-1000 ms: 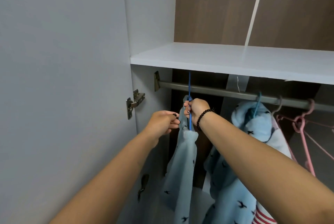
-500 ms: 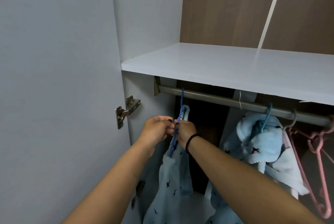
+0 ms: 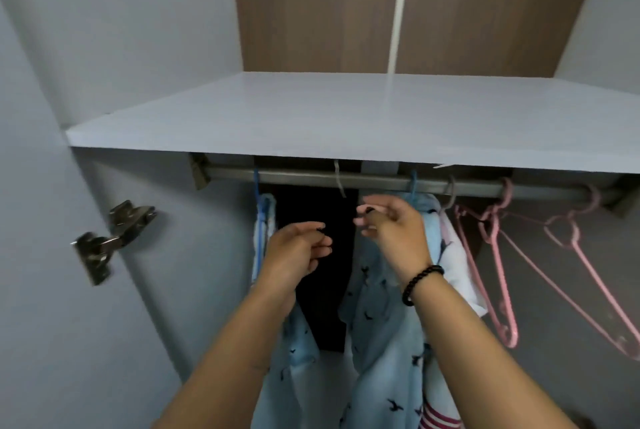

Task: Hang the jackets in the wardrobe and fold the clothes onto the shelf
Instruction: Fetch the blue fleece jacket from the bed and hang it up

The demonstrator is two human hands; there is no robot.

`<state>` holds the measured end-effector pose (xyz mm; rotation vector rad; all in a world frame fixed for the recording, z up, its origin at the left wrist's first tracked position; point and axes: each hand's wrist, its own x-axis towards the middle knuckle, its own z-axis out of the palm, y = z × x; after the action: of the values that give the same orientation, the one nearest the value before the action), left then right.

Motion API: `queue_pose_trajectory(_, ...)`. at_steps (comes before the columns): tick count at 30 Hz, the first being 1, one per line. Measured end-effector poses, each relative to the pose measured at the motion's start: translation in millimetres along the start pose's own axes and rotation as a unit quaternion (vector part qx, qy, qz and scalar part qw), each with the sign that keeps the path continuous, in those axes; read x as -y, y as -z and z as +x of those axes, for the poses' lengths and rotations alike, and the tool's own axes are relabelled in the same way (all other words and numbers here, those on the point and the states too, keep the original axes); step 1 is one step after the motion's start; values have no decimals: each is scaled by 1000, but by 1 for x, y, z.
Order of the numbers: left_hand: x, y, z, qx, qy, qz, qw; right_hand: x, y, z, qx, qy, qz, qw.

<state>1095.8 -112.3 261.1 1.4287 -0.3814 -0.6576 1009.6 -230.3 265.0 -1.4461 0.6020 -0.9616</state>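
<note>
Nearest: your two forearms come up from the bottom edge, a black bead bracelet [image 3: 420, 283] on the right wrist.

Left hand [image 3: 294, 252]: fingers loosely curled, tips apart, gripping nothing. It sits just right of the left blue garment [image 3: 265, 231], in front of the dark gap between the two hung pieces.

Right hand [image 3: 391, 231]: fingers loosely bent, thumb and fingertips close together but nothing visibly pinched. It hovers in front of the second blue bird-print garment [image 3: 377, 324], just below and left of that garment's blue hanger hook [image 3: 412, 186].

Task items: both blue garments hang from the rail [image 3: 346, 179] on blue hangers. The left blue hanger [image 3: 256, 186] is hooked near the rail's left bracket [image 3: 199, 170], so little room is left on that side. The dark gap between the two garments is open; a thin grey strap or hook [image 3: 338, 182] dangles from the rail above it.

Right of the second garment: a white piece [image 3: 457, 272] behind it, red-and-white stripes [image 3: 438, 420] at the bottom edge, a grey hook [image 3: 450, 193], then two empty pink hangers [image 3: 502, 255] tilted on the rail.

Left: door hinge [image 3: 110, 238] on the side panel, motion-blurred.

Above: white shelf [image 3: 311, 116], front edge just over the rail, tight clearance for hooks. Brown back panel [image 3: 311, 5] behind it.
</note>
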Motion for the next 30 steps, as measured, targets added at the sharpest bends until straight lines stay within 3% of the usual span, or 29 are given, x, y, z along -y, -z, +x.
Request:
queue_pose_trajectory(3,12,-40,1,67,20,61,996,-2,51,3,-110,59,-123,984)
queue_pose_trajectory(5,25,-62,2,88,1,136,987,-11,80,-1,-148,57,-255,954)
queue_pose_trajectory(8,44,-90,3,69,-76,272,957,-33,106,-8,-124,4,-395,910)
queue_pose_trajectory(14,67,-122,5,66,-108,431,893,-58,122,-2,-55,-85,-449,888)
queue_pose_trajectory(19,72,-125,22,71,-75,398,912,-69,114,14,-14,-117,-416,902)
queue_pose_trajectory(23,75,-115,31,100,-89,344,929,-72,105,20,-30,-96,-377,921)
queue_pose_trajectory(26,78,-96,30,56,-107,257,959,-70,96,18,-35,-59,-362,930)
queue_pose_trajectory(30,81,-66,27,8,-130,213,968,-65,67,14,-23,-26,-343,939)
